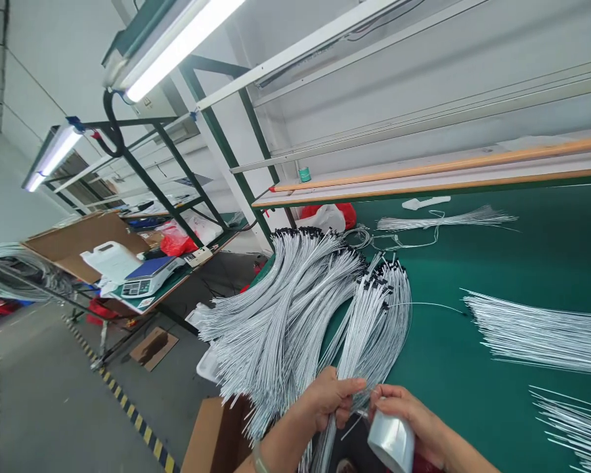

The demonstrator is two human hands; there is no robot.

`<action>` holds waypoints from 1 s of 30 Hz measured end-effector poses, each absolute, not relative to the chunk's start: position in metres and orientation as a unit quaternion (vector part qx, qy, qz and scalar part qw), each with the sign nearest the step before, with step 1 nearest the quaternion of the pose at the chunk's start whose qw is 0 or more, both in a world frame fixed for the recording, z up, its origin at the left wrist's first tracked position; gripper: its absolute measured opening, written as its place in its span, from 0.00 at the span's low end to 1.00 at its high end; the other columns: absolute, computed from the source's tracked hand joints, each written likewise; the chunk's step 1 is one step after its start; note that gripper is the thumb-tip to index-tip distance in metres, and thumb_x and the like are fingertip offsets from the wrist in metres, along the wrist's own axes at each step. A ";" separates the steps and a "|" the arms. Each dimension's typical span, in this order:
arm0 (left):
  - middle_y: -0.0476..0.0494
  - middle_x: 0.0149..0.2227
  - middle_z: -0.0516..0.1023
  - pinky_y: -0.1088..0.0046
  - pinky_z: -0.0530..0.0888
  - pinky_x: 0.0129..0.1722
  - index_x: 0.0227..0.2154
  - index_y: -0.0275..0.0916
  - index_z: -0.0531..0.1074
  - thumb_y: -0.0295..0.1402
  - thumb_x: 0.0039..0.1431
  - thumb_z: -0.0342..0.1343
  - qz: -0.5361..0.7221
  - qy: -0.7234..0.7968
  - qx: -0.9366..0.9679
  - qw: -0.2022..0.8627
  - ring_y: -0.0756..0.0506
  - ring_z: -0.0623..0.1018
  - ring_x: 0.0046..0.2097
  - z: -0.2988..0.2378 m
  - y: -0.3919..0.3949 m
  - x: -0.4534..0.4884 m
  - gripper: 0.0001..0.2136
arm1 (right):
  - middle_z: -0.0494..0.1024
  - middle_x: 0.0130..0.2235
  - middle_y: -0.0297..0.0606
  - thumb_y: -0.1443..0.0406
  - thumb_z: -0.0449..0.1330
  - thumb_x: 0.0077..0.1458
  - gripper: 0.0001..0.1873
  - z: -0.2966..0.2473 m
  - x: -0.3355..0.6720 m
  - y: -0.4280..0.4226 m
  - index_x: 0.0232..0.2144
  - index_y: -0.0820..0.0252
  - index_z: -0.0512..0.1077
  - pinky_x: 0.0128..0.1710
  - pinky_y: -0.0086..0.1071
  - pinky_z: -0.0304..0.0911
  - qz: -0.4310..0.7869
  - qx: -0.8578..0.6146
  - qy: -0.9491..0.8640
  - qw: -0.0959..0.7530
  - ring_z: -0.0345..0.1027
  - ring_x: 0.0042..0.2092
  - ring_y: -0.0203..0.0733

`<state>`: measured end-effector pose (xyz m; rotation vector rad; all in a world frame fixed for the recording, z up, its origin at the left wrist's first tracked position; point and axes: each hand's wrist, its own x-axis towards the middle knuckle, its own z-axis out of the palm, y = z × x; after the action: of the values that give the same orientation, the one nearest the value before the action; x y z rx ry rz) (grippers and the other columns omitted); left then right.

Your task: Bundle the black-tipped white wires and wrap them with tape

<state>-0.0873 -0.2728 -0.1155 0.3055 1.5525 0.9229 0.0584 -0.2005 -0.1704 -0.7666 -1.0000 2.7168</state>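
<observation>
Left hand (331,398) clenches a wire bundle (369,341), right hand (406,414) wraps a film roll (391,441): a slack grip could spill wires across the worktop (453,263)!

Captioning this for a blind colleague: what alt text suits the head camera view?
The left hand grips a sheaf of white black-tipped wires while the right hand holds a roll of clear film above a green workbench. More wire sheaves fan across it; a digital scale sits on a side bench.
</observation>
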 end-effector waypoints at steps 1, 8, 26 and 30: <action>0.64 0.09 0.54 0.79 0.46 0.14 0.22 0.41 0.55 0.51 0.32 0.64 0.404 0.676 0.136 0.601 0.59 0.49 0.12 -0.115 -0.274 -0.086 0.25 | 0.74 0.20 0.35 0.64 0.64 0.33 0.09 -0.168 0.058 -0.198 0.19 0.62 0.69 0.24 0.28 0.52 0.905 -0.252 -0.334 0.072 0.63 0.22 0.34; 0.60 0.07 0.54 0.80 0.44 0.13 0.23 0.39 0.62 0.66 0.37 0.44 0.433 0.620 0.090 0.648 0.58 0.48 0.11 -0.124 -0.278 -0.086 0.31 | 0.75 0.20 0.36 0.64 0.65 0.30 0.10 -0.136 0.041 -0.189 0.20 0.63 0.70 0.25 0.30 0.56 0.892 -0.266 -0.365 0.037 0.65 0.22 0.36; 0.56 0.12 0.57 0.80 0.47 0.13 0.25 0.34 0.69 0.63 0.36 0.51 0.511 0.575 0.129 0.625 0.57 0.54 0.14 -0.137 -0.280 -0.084 0.31 | 0.66 0.19 0.26 0.66 0.62 0.34 0.14 -0.122 0.019 -0.194 0.26 0.56 0.60 0.24 0.32 0.59 0.828 -0.300 -0.469 0.067 0.67 0.23 0.40; 0.57 0.14 0.60 0.79 0.51 0.14 0.28 0.34 0.68 0.58 0.38 0.55 0.517 0.603 0.172 0.582 0.56 0.58 0.15 -0.138 -0.280 -0.079 0.28 | 0.67 0.20 0.27 0.64 0.64 0.35 0.15 -0.135 0.019 -0.191 0.23 0.57 0.60 0.22 0.29 0.55 0.795 -0.325 -0.506 0.077 0.63 0.22 0.35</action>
<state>-0.0792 -0.2800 -0.1385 0.4022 1.4095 1.2087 0.0187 -0.1910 -0.1351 -0.9734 -1.5165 2.3828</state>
